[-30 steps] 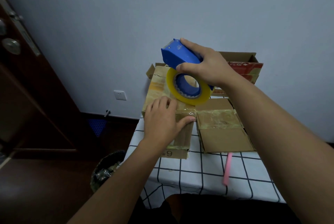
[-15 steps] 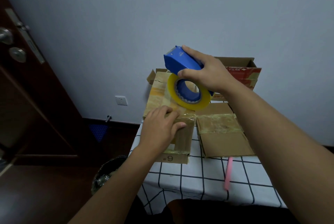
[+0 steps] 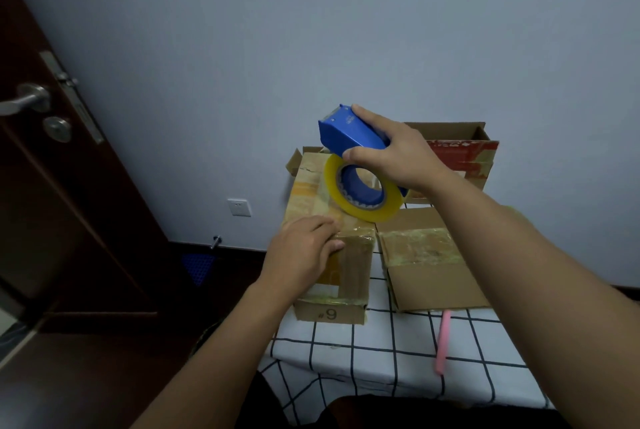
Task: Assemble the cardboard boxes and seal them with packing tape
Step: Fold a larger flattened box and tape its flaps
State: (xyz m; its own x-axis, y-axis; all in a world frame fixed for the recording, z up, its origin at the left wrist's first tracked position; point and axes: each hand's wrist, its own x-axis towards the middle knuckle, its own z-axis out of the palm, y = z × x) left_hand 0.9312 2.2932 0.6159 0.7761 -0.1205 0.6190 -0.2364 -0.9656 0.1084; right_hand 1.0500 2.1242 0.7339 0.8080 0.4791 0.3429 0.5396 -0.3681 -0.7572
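Head view, itemised around the box marked "9" [image 3: 341, 265] on the checked tablecloth [image 3: 381, 352]. My left hand [image 3: 304, 255] lies on that box's top near edge, fingers fairly straight and pressing down on the taped seam, thumb along the front face. My right hand [image 3: 398, 154] is raised above and behind the box, fingers and thumb curled round the blue tape dispenser [image 3: 349, 132]; its yellowish tape roll [image 3: 360, 191] hangs below the hand, close over the box top; whether a strip links them I cannot tell. Right of the "9" box, just beside it: a second taped box [image 3: 429, 269]. Behind that one, against the wall: an open box with red print [image 3: 460, 154]. In front of the second box: a pink stick [image 3: 443, 342] on the cloth. Far left of the "9" box: a dark door with a metal handle [image 3: 24, 99].
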